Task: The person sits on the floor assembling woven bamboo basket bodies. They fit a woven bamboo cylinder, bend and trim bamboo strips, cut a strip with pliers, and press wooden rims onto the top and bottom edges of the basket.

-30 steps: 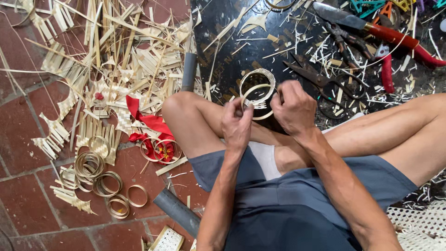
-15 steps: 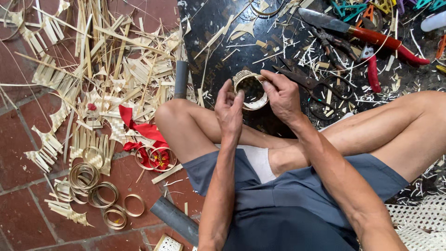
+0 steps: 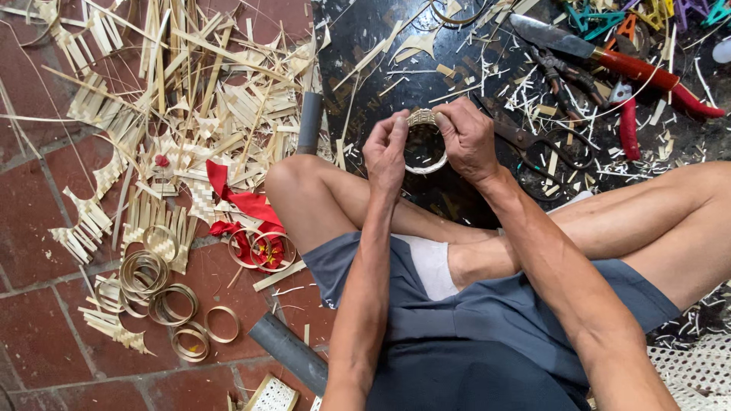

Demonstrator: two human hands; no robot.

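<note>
Rings [image 3: 164, 297] of bamboo strip sit loose on the brick floor [image 3: 30, 358] far left, next to a heap of cut strips [image 3: 175, 106] and a scrap of red ribbon [image 3: 244, 205] — nothing there is at risk. Left hand [image 3: 387, 152] has its fingers pressed together, pinching the near side of the woven bamboo ring [image 3: 425, 141]; right hand [image 3: 468, 137] pinches the top edge where the weave band runs. Ring is held in the air above the dark board [image 3: 365, 46], just past the bent knee. Likely failure: grip slips on the thin strip and the loop springs open, so the weave unravels — the strip looks stiff and under tension. Second risk is a splinter or sliced fingertip from the raw strip edge. Further right, scissors [image 3: 544, 144], red-handled pliers [image 3: 628, 125] and a big knife [image 3: 601, 53] lie close to the bare shin — a dropped ring means reaching blind near that blade
</note>
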